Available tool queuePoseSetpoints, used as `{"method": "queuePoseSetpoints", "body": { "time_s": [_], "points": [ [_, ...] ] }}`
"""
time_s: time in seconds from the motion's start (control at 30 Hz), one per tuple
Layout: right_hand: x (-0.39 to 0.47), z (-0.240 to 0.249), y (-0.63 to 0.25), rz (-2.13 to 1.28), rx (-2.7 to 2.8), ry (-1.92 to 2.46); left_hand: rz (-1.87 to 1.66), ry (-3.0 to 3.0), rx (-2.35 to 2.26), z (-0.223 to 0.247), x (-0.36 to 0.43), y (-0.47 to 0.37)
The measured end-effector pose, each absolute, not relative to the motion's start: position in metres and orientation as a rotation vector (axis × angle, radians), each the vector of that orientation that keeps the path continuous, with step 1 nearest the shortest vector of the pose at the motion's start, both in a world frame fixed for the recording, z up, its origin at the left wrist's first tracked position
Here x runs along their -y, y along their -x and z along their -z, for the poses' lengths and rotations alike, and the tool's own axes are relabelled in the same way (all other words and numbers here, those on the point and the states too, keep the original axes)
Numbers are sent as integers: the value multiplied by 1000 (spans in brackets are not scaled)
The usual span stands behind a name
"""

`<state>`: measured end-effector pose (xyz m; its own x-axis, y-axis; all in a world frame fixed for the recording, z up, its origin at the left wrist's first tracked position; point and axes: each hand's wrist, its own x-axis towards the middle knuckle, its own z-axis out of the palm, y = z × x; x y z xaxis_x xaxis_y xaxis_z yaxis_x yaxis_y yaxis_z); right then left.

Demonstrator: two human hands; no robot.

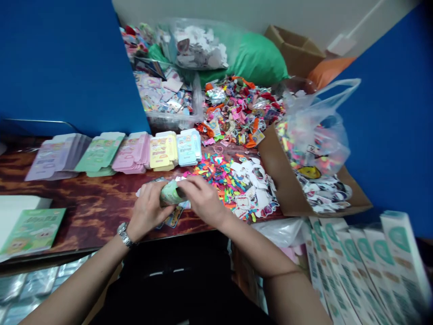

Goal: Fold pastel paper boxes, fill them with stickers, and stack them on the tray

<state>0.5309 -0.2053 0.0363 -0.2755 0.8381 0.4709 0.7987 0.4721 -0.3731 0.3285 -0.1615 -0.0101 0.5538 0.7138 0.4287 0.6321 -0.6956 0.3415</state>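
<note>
A small green printed carton [170,193] is gripped in my left hand [147,205], its thumb along the lower side and its fingers around the far side. My right hand [203,198] is at the carton's right end, where a dark opening shows. Its fingers are bent together there, and what they pinch is hidden. Below the hands, printed cards [174,217] lie on the table. Right beside my right hand are a heap of small colourful balloons [216,174] and a pile of white-backed cut-out stickers [255,189].
Flat cartons stand in stacks: purple [50,155], green [101,153], pink [131,153], yellow [163,150] and blue [188,148]. A green booklet-like pack [37,230] lies left. Mixed trinkets [237,108] heap at the back. A cardboard box [277,171] stands right, long white boxes [365,257] below.
</note>
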Motion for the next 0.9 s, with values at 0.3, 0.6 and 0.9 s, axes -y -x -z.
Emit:
{"method": "queuePoseSetpoints", "body": {
  "time_s": [0.3,0.6,0.9],
  "points": [
    [189,-16,-639,-108,1788,1905,-813,-2498,-1205,25,157,-320],
    [160,7,-715,-231,1686,2600,-824,-2487,-1158,21,162,-334],
    [166,-11,-709,-448,1822,2246,-791,-2462,-1159,26,160,-331]
  ]
}}
